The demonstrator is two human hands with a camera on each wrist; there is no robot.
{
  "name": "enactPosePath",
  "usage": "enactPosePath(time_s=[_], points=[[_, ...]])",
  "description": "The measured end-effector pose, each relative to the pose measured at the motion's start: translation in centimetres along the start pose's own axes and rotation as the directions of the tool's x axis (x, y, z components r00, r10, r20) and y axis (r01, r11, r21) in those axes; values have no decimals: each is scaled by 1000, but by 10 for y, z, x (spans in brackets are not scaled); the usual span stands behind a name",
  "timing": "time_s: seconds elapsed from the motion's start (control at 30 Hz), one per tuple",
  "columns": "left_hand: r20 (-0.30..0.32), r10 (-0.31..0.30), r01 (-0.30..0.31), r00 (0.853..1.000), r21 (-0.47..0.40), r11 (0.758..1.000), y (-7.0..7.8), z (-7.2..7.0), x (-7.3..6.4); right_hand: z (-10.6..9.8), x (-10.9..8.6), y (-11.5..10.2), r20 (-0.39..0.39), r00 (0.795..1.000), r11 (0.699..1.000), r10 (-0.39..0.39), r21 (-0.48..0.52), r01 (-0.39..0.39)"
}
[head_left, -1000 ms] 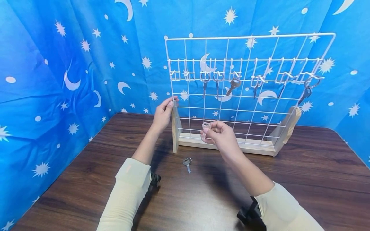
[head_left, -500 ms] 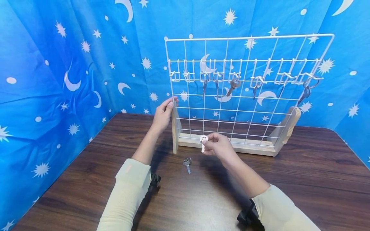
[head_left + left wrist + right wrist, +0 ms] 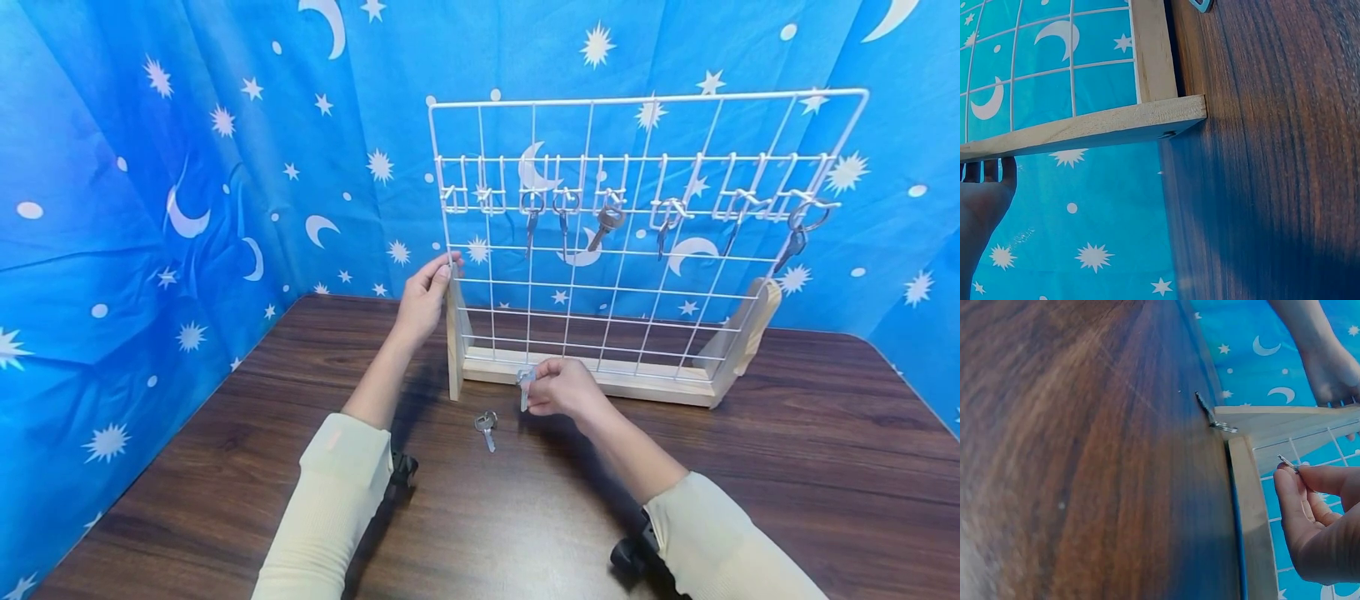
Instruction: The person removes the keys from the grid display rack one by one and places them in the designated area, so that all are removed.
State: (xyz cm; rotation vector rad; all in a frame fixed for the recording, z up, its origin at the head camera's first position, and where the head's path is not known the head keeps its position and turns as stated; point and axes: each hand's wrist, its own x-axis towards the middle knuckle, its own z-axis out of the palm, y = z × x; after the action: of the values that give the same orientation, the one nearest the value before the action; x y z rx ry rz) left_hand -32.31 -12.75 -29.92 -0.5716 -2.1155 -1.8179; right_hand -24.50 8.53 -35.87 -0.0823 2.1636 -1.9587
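Observation:
My right hand point(image 3: 567, 389) pinches a silver key point(image 3: 524, 392) between thumb and fingers, low in front of the wire rack's wooden base point(image 3: 660, 385). In the right wrist view, only the thin edge of that key point(image 3: 1287, 463) shows at the fingertips. At the rack's left side, my left hand point(image 3: 422, 302) grips the wooden upright point(image 3: 454, 350) near its top, thumb in front and fingers reaching behind. The left wrist view has these fingers point(image 3: 1008, 172) against the upright's edge. Another key point(image 3: 486, 430) with a ring lies on the table, left of the held one.
The white wire grid point(image 3: 648, 98) carries a row of hooks. Several keys hang there, among them a brownish key point(image 3: 609, 220) and a ringed key point(image 3: 797, 242) at the far right. Two hooks at the left end bear nothing. A blue curtain point(image 3: 247, 200) stands behind the table point(image 3: 825, 433).
My right hand has come down with the key, from in front of the lower grid to just above the table by the base. The left hand has stayed on the upright.

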Motion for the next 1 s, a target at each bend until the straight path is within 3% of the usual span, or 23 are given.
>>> enactPosePath(time_s=[0.57,1.0], points=[[-3,41,-41,999,29,999,-2,0,0,13,8,19,86,990,972,111,-215,-91],[5,15,-15,1000,15,1000,-1,0,0,19,3,18,25,986,931,164,-335,-146]])
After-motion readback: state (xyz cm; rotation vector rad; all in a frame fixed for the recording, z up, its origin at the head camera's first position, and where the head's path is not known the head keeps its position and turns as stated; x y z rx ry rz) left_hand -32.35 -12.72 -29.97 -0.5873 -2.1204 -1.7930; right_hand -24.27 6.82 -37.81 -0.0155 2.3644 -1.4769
